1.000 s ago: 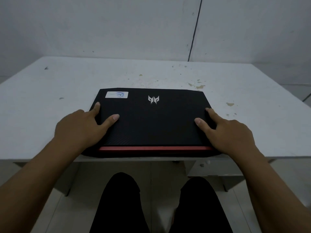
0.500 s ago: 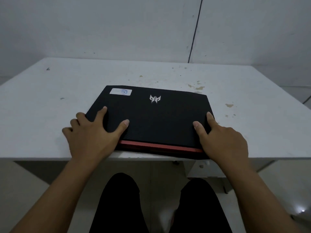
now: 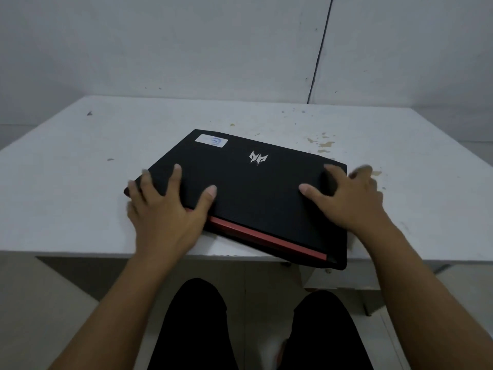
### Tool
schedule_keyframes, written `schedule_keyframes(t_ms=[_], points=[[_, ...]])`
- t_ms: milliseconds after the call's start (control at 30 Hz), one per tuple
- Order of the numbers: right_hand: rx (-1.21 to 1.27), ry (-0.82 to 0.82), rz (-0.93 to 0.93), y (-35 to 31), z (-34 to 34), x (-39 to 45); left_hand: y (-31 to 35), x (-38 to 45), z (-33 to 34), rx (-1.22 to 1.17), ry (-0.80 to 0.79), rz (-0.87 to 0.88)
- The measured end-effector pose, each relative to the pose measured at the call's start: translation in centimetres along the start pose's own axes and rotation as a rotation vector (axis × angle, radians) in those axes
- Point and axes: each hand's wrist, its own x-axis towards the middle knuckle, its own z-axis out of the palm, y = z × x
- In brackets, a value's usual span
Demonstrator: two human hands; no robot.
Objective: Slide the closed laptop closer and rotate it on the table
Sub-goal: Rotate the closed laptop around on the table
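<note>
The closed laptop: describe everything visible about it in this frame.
The closed laptop is black with a finely textured lid, a silver emblem near its far edge, a white sticker at its far left corner and a red strip along its near edge. It lies flat on the white table, turned askew, its near right corner overhanging the table's front edge. The left hand presses its near left corner; the right hand rests spread on its right side.

laptop [image 3: 256,198] — silver emblem, sticker [image 3: 211,141] print unreadable
</note>
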Motion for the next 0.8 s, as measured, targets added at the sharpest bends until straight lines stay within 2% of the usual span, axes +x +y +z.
schedule_keyframes(t_ms=[167,333,533,700,800], points=[[0.152,-0.010,-0.120,-0.2,0.5,6.2,2.0,-2.1,2.6,0.001,0.006,0.066],[0.226,-0.009,-0.134,0.3,1.4,6.7,2.0,-1.7,3.0,0.009,0.043,0.058],[0.273,0.079,-0.046,0.0,1.8,5.6,1.5,0.6,2.5,-0.015,-0.009,0.113],[0.215,0.181,0.123,0.1,2.7,2.6,1.2,4.9,2.1,-0.046,-0.154,0.233],[0.178,0.159,0.126,0.1,2.9,1.1,0.8,5.8,2.2,-0.034,-0.184,0.260]])
